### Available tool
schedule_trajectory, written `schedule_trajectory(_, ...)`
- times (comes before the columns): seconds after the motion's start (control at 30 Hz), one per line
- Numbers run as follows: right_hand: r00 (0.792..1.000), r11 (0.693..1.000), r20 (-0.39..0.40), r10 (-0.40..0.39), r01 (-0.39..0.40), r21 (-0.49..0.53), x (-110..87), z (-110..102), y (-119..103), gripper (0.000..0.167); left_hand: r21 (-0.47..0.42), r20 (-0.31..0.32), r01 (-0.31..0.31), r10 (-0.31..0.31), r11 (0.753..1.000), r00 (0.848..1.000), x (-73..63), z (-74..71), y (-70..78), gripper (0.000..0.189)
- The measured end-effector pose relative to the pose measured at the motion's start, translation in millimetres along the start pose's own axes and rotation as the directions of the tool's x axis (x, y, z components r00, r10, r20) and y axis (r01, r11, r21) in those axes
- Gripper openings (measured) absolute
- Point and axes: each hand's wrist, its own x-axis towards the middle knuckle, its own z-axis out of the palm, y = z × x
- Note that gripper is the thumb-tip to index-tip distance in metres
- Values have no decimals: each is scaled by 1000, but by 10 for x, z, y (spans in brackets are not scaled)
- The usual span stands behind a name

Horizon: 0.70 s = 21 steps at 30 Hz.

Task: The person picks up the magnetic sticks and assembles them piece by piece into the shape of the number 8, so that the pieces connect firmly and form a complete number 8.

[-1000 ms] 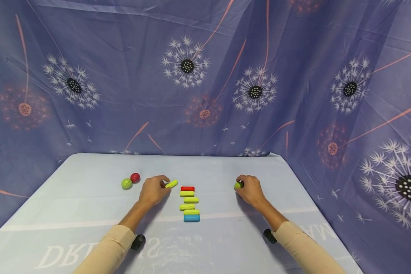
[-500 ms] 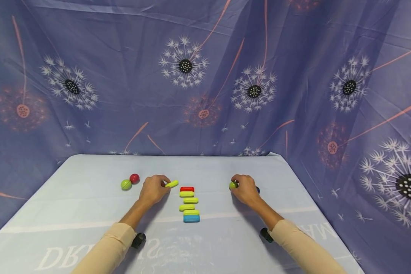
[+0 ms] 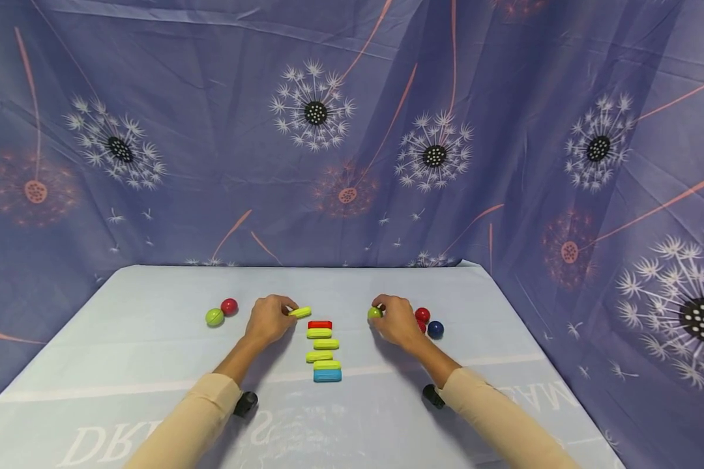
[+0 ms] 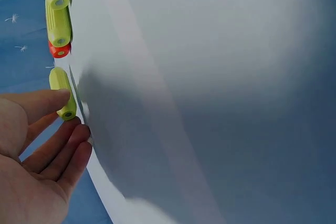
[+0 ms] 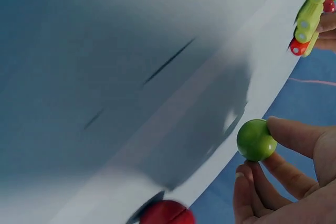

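Note:
Between thumb and fingers, my left hand (image 3: 268,320) pinches a yellow-green rod (image 3: 300,312) by one end, just beyond the far end of a column of similar rods. In the left wrist view this rod (image 4: 62,82) shows a round grey dot on its end. My right hand (image 3: 397,322) pinches a green ball (image 3: 374,313), seen whole in the right wrist view as a shiny ball (image 5: 255,140) at the fingertips. The column has a red rod (image 3: 319,324) at its far end, several yellow-green rods (image 3: 326,344), and a blue rod (image 3: 327,376) nearest me.
Left of my left hand, a red ball (image 3: 229,307) and a green ball (image 3: 214,317) lie together. Beside my right wrist are a red ball (image 3: 422,314), another partly hidden red one and a dark blue ball (image 3: 436,329). A patterned curtain (image 3: 223,130) stands behind the white-covered table (image 3: 170,352).
My right hand has carried the green ball leftward, uncovering the red and blue balls behind it. The left hand has shifted slightly right with its rod. The column stays in place.

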Motion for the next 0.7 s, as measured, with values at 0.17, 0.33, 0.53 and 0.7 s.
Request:
schedule_trajectory(0.17,999,998,30,36,-37,41,44,100,-116,23,-13,-12,-13,13,1000,1000,18,13,30,20)
schedule_trajectory(0.33,997,995,49,57,-61,78,84,184,-189,23,-13,-24,-10,9,1000,1000,38,22,46,20)
schedule_trajectory(0.53,997,992,50,52,-58,114,121,270,-239,24,-25,-35,-8,7,1000,999,71,59,55,21)
schedule_trajectory(0.7,998,989,38,49,-54,139,177,364,-269,25,-37,-40,-4,3,999,999,100,90,69,21)
